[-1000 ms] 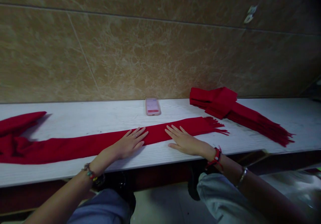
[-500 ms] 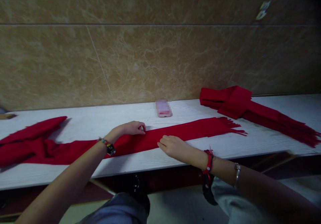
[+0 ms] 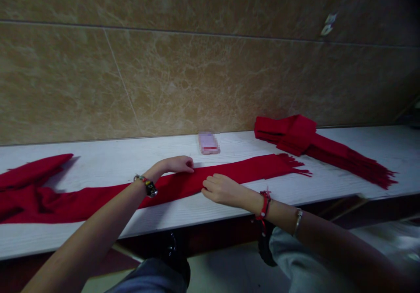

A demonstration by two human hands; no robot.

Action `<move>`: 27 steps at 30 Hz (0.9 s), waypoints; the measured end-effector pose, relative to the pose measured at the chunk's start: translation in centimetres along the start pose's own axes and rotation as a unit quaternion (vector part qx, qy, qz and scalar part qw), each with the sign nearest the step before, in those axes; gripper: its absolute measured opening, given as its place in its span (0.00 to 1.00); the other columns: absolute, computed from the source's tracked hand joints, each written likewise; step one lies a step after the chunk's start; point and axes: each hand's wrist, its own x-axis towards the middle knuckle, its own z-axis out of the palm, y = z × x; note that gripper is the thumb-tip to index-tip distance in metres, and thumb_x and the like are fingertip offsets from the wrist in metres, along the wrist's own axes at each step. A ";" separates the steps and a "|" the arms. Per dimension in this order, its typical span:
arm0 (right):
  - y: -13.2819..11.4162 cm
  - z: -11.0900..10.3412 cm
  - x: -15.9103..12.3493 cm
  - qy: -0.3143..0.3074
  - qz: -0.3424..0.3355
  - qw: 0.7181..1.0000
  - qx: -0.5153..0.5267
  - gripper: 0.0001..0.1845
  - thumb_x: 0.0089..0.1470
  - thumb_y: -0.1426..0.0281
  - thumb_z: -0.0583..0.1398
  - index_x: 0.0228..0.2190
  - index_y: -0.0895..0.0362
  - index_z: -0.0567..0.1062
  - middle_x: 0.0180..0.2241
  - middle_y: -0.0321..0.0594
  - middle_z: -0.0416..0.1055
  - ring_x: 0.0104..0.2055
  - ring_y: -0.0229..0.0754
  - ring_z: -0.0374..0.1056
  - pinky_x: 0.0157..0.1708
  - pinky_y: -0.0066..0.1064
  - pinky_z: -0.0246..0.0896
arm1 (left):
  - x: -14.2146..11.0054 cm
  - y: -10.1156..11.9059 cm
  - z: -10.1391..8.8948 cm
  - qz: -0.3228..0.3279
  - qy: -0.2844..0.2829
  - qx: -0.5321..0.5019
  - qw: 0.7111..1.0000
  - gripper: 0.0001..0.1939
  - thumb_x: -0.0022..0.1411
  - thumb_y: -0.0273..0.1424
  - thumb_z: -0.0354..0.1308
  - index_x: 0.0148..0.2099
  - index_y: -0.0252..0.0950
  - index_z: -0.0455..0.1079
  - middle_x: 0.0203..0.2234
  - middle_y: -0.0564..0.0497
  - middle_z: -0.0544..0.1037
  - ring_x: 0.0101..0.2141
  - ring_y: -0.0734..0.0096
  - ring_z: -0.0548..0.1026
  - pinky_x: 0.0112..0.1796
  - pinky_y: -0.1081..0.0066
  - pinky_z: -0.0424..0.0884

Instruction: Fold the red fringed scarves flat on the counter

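Note:
A long red scarf (image 3: 249, 171) stretches across the white bench, its fringed end toward the right and its left part bunched up. At the scarf's far edge, the fingers of my left hand (image 3: 180, 164) are closed in a pinch on the cloth. My right hand (image 3: 225, 191) is curled round the near edge, a little to the right, fingertips on the fabric. Between the hands the scarf lies fairly flat. Another red scarf (image 3: 298, 133), folded and wrapped about itself with a fringed tail, rests at the back right.
A pinkish phone-like item (image 3: 208, 143), partly blurred, lies near the wall beyond my hands. The white bench top (image 3: 108, 159) runs along a brown marbled wall (image 3: 197, 78). Its front edge is just before my legs (image 3: 154, 277).
The view has shifted slightly, so the bench things sit further left. My left hand has moved a little right along the scarf's far edge; my right hand stays at the near edge.

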 end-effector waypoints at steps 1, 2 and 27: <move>-0.1 0.0 0.1 0.004 0.011 1.000 -0.001 0.07 0.56 0.78 0.51 0.30 0.61 0.68 0.28 0.40 0.64 0.32 0.40 0.58 0.29 0.32 0.50 | 0.0 -0.1 0.0 0.004 0.003 -0.007 1.000 0.12 0.49 0.33 0.54 0.35 0.32 0.70 0.25 0.52 0.74 0.25 0.75 0.66 0.24 0.77 0.60; -0.2 0.0 0.1 0.008 0.021 1.000 -0.003 0.07 0.56 0.78 0.51 0.30 0.61 0.68 0.28 0.40 0.64 0.32 0.41 0.58 0.29 0.33 0.50 | 0.0 -0.2 0.0 0.006 0.004 -0.013 1.000 0.13 0.49 0.33 0.54 0.37 0.32 0.70 0.26 0.52 0.74 0.26 0.74 0.67 0.25 0.77 0.60; 7.3 -7.1 -8.5 0.034 0.361 0.927 -0.097 0.18 0.58 0.78 0.46 0.47 0.59 0.67 0.34 0.46 0.66 0.32 0.40 0.63 0.27 0.27 0.55 | 6.6 13.4 -7.2 0.099 0.114 -0.320 0.935 0.12 0.52 0.25 0.54 0.41 0.29 0.69 0.32 0.49 0.75 0.30 0.75 0.70 0.34 0.73 0.65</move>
